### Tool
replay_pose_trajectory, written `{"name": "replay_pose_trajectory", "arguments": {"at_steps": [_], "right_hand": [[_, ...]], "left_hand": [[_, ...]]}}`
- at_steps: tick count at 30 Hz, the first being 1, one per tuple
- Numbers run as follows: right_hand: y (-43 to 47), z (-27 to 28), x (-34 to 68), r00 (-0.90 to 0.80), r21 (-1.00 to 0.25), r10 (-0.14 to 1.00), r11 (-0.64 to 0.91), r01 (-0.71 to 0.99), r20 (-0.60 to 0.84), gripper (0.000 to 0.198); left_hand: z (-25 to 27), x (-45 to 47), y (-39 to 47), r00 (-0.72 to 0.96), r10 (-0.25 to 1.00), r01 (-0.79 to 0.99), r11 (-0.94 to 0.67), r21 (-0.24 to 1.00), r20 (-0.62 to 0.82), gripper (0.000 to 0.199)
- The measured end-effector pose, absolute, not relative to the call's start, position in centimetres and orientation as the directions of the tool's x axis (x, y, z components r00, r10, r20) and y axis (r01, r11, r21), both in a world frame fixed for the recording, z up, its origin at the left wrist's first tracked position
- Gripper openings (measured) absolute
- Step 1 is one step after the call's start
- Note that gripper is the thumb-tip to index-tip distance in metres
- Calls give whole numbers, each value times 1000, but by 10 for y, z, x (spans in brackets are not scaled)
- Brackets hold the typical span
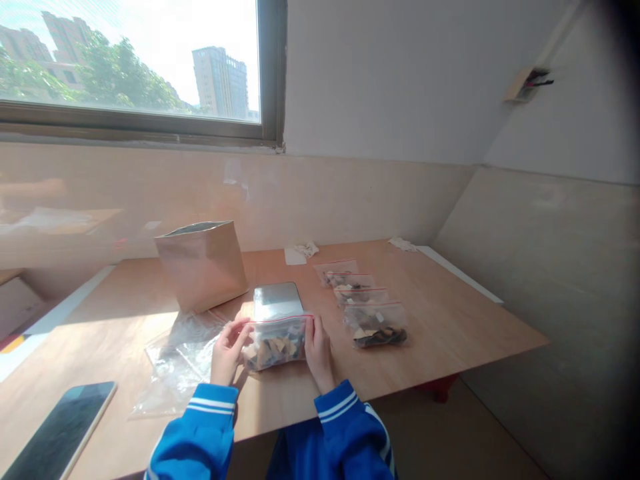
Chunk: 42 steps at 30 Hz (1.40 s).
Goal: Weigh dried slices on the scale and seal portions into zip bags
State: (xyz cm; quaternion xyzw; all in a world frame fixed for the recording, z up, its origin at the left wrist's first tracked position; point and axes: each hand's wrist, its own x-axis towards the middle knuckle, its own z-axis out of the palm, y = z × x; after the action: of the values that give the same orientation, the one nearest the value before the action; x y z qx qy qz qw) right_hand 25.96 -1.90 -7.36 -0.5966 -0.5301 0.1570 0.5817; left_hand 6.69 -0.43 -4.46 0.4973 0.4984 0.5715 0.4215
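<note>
A clear zip bag (274, 347) with a red strip along its top holds pale and dark dried pieces. My left hand (229, 348) pinches its upper left corner, and my right hand (318, 348) grips the upper right corner. The bag stands upright near the table's front edge, its top looking straight between my hands. Just behind it lies a flat silver scale (276, 299), partly covered by the bag. To the right, several similar filled zip bags (377, 323) lie in an overlapping row.
A large brown foil-lined pouch (205, 267) stands open at the back left of the wooden table (450, 320). Crumpled clear plastic (175, 367) lies left of my left hand. A phone (63, 430) rests at the front left. White gloves or cloths (306, 249) lie by the wall.
</note>
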Motion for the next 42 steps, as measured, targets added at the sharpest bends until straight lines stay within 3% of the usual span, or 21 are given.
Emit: {"name": "replay_pose_trajectory", "arguments": {"at_steps": [9, 22, 42], "right_hand": [[-19, -70, 262, 456, -896, 780, 302, 325, 428, 34], [-20, -72, 262, 439, -876, 784, 268, 400, 440, 41], [-17, -77, 265, 495, -897, 755, 289, 335, 429, 37]], "left_hand": [[-52, 65, -1, -156, 972, -28, -183, 983, 177, 46], [-58, 66, 0, -228, 945, -25, -247, 969, 235, 40], [-62, 66, 0, -209, 952, 53, -216, 975, 222, 43]]}}
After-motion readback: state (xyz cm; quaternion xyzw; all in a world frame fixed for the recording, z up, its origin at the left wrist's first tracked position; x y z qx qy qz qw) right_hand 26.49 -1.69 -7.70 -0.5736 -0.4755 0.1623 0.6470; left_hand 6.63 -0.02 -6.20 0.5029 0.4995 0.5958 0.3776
